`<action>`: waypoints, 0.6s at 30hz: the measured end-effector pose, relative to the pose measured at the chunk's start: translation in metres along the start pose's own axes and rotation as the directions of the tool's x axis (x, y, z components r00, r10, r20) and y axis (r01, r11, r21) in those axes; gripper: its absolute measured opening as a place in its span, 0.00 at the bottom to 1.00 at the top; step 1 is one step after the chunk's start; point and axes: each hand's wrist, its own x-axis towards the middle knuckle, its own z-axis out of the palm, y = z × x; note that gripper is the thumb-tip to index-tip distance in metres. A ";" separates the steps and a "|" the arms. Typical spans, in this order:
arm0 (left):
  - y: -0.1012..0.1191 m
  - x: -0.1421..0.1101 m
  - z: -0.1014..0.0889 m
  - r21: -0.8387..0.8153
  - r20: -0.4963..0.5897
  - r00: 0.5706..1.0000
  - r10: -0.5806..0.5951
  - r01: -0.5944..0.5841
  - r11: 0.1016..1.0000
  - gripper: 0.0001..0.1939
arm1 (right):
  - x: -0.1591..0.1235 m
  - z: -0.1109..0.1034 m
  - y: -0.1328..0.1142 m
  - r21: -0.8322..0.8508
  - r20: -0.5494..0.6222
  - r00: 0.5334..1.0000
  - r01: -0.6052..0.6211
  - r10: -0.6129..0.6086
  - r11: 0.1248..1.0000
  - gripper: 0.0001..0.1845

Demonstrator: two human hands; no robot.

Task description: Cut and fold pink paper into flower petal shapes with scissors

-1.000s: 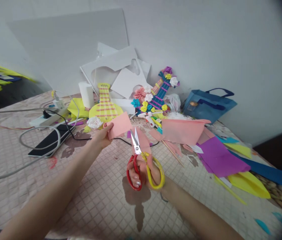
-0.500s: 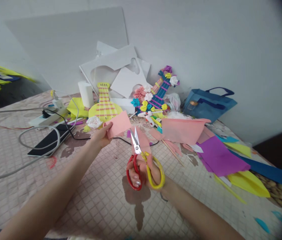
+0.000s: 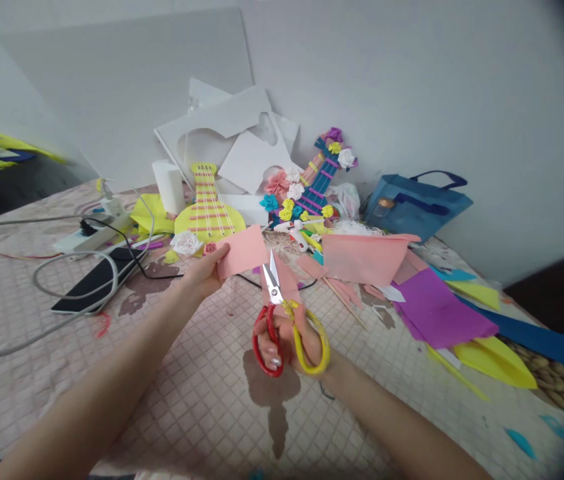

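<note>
My left hand [image 3: 208,270] pinches the left end of a pink rectangle of paper [image 3: 243,251], held above the table. In my right hand [image 3: 289,340] is a pair of scissors [image 3: 274,293] with one red and one yellow handle. My fingers go through the loops, and the blades point away from me, slightly apart, close to the paper's right edge but not seen around it. Beneath the blades lies another pink paper piece [image 3: 287,279]. Just beyond my left hand sit a small pink rolled flower [image 3: 210,248] and a yellow paper guitar [image 3: 202,217] with white strings.
A flower-covered blue paper guitar [image 3: 315,190] leans at the back, near a glue gun [image 3: 297,233]. Pink sheets [image 3: 367,259] and purple paper [image 3: 442,307] lie to the right, before a blue bag [image 3: 412,207]. Cables cross a black phone-like slab [image 3: 97,283] and power strip [image 3: 87,235] at left.
My left hand has shifted the pink paper slightly to the right, nearer the scissors' tips. The scissors stay nearly in place, their blades a little closer together.
</note>
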 end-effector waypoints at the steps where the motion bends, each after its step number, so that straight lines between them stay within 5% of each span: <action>1: -0.001 -0.001 0.001 -0.001 0.006 1.000 0.003 -0.003 1.000 0.05 | 0.000 0.000 0.000 -0.004 -0.003 1.000 0.002 -0.002 1.000 0.39; 18: -0.004 -0.002 0.002 0.001 0.048 0.999 0.016 -0.016 1.000 0.06 | -0.001 0.009 -0.005 0.021 -0.038 0.999 0.016 -0.015 1.000 0.38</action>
